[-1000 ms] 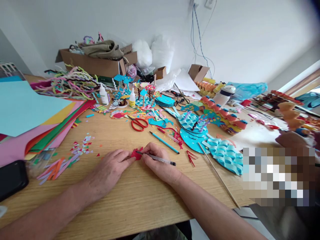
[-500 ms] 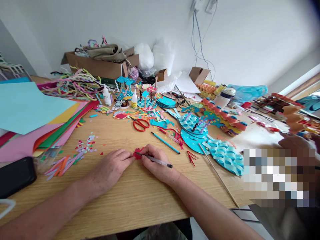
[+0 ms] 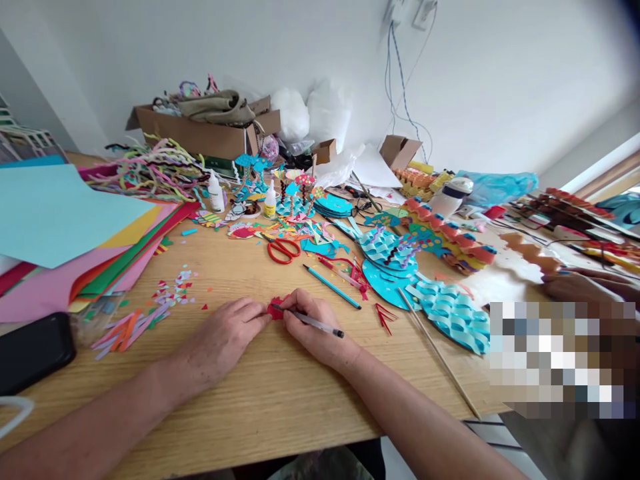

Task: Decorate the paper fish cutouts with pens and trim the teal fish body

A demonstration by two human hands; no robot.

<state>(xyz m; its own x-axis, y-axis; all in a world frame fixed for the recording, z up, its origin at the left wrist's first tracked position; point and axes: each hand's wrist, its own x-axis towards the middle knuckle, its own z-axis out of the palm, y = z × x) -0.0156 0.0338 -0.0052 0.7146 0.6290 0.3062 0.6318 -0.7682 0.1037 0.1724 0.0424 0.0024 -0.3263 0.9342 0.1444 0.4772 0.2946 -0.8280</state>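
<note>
My right hand (image 3: 316, 325) grips a clear-barrelled pen (image 3: 325, 327), its tip down on a small red paper piece (image 3: 276, 309). The pen's dark end points right, over the back of the hand. From the left, my left hand (image 3: 227, 335) holds the paper's edge at the table, thumb and fingertips close together. The fingers of both hands partly cover the paper, so its full outline is hidden. Red-handled scissors (image 3: 283, 251) lie beyond the paper. A blue pen (image 3: 332, 287) and a red pen (image 3: 340, 272) rest to the right of them.
Coloured paper sheets (image 3: 65, 217) and a black phone (image 3: 37, 353) lie at the left. Paper scraps (image 3: 170, 293) are scattered nearby. Glue bottles (image 3: 216, 192) stand farther back. A blue woven paper fish (image 3: 453, 310) and a wooden stick (image 3: 440, 353) are right. Another person's hand (image 3: 585, 290) is at far right.
My hands, the pen and the red paper hold almost the same place. The other person's hand at the far right has shifted, and the orange egg-carton strip there now lies lower on the table.
</note>
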